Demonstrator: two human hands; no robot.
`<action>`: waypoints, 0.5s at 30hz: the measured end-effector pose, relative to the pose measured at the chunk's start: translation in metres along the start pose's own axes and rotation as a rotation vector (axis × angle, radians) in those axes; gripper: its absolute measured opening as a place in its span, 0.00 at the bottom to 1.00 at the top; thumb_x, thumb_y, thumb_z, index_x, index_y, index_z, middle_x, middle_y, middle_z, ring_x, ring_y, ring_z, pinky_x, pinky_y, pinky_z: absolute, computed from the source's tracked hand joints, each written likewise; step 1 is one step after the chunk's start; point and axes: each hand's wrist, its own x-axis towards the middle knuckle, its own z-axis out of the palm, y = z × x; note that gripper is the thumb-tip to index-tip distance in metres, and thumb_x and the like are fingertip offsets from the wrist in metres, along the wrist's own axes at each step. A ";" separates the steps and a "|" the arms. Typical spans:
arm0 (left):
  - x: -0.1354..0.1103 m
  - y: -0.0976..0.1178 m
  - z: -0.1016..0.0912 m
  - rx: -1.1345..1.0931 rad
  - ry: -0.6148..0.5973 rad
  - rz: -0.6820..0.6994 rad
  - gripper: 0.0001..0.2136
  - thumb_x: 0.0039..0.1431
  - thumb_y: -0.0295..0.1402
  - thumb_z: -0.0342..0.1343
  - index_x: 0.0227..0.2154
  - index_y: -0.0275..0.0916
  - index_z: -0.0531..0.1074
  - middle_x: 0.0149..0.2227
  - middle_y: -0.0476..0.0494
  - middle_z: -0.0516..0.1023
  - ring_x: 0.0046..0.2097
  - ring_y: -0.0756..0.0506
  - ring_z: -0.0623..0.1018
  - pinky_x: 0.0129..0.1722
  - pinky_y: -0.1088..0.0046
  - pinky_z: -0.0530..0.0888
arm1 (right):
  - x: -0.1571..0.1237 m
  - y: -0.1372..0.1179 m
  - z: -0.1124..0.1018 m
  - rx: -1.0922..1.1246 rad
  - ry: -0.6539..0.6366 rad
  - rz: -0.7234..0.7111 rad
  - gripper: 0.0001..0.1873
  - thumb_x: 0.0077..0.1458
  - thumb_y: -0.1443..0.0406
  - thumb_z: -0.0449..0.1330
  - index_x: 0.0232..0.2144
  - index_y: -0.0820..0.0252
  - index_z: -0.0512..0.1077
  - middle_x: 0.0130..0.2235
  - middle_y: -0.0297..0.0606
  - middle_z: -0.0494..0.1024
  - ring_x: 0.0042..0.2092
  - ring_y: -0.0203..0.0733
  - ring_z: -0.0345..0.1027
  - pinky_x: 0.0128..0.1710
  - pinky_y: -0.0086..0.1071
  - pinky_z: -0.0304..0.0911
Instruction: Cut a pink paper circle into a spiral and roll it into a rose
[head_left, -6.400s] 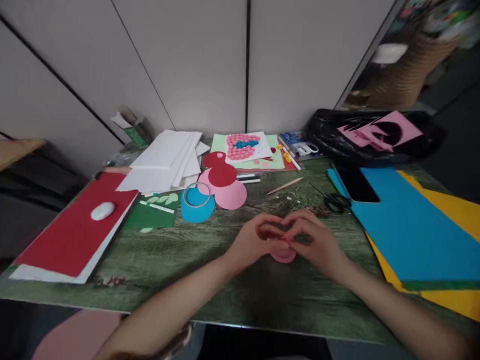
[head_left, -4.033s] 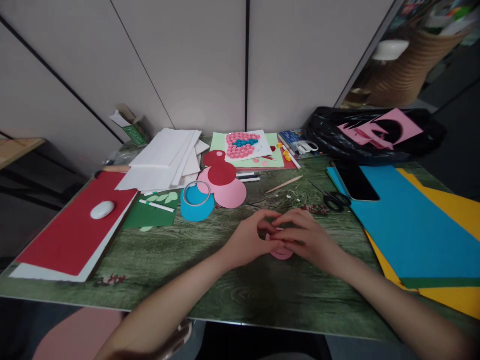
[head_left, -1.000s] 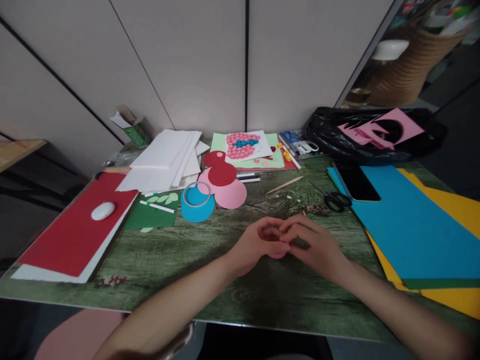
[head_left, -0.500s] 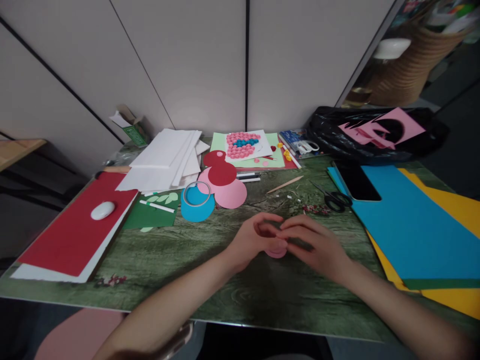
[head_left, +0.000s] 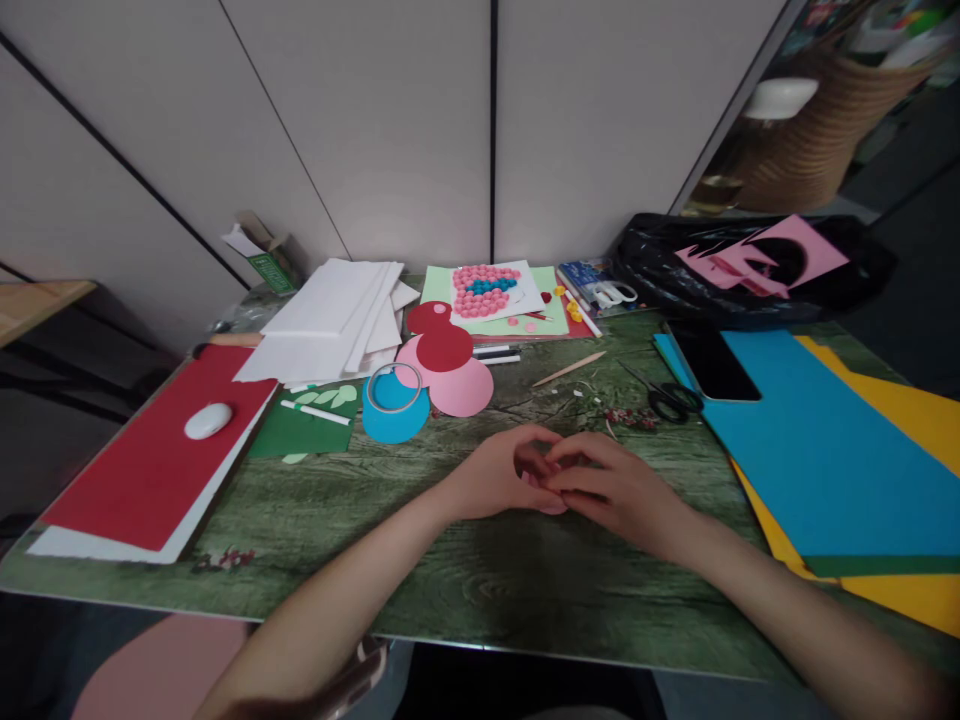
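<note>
Both hands meet above the front middle of the table. Curled round a small piece of pink paper (head_left: pixel 553 506), my left hand (head_left: pixel 504 472) is closed, its thumb and fingers pinching it. My right hand (head_left: pixel 616 490) presses its closed fingertips onto the same pink paper from the right. Most of that paper is hidden by the fingers; a rounded lower edge shows beneath them. Beyond my left hand lie a pink paper circle (head_left: pixel 463 388), a dark red circle (head_left: pixel 445 348) and a blue circle (head_left: pixel 396 426) with a tape roll (head_left: pixel 372 392) on it.
Black scissors (head_left: pixel 675 402), a phone (head_left: pixel 712 362) and blue paper (head_left: pixel 840 460) are at the right. A wooden stick (head_left: pixel 570 369) lies ahead. Left are red paper (head_left: pixel 142 480), a white mouse (head_left: pixel 208 421) and white sheets (head_left: pixel 322 300). A black plastic bag (head_left: pixel 652 260) sits back right.
My right fingers have shifted slightly left and closed in on the pink paper, overlapping my left fingertips more. The things on the table have stayed put.
</note>
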 end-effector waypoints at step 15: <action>0.002 -0.029 0.036 -0.613 0.166 -0.006 0.22 0.37 0.27 0.65 0.39 0.37 0.68 0.26 0.49 0.74 0.28 0.53 0.72 0.30 0.77 0.66 | -0.002 -0.009 0.010 0.079 0.244 0.185 0.06 0.48 0.69 0.59 0.24 0.57 0.65 0.32 0.35 0.70 0.36 0.38 0.65 0.33 0.32 0.62</action>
